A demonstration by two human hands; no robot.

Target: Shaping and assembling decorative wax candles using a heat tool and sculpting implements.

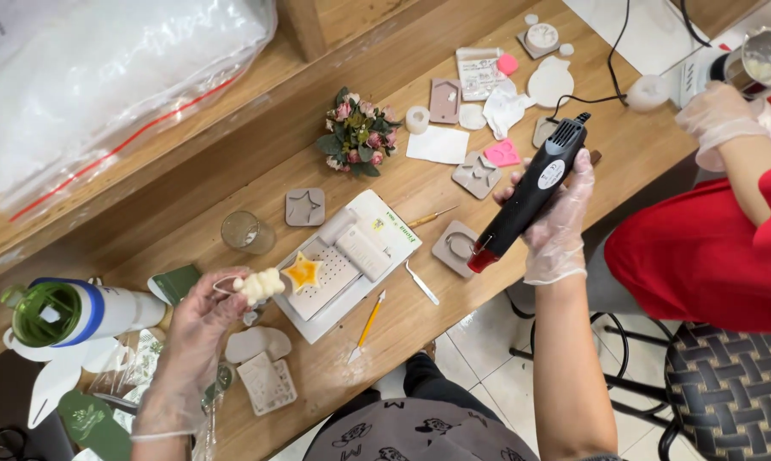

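Wooden counter (403, 316) runs slantwise under me, strewn with grey moulds, a small pink flower bunch (357, 133) and, far left on the shelf, a big clear plastic bag (104, 77) with a red seal strip. My left hand (199, 318), gloved, has its fingers pinched on a small cream wax figure (260, 285) just left of the yellow star (302, 272) on the white tray (334, 271). My right hand (559, 224) grips a black heat gun (531, 195) with an oval white label, its red tip over a grey ring mould (456, 248).
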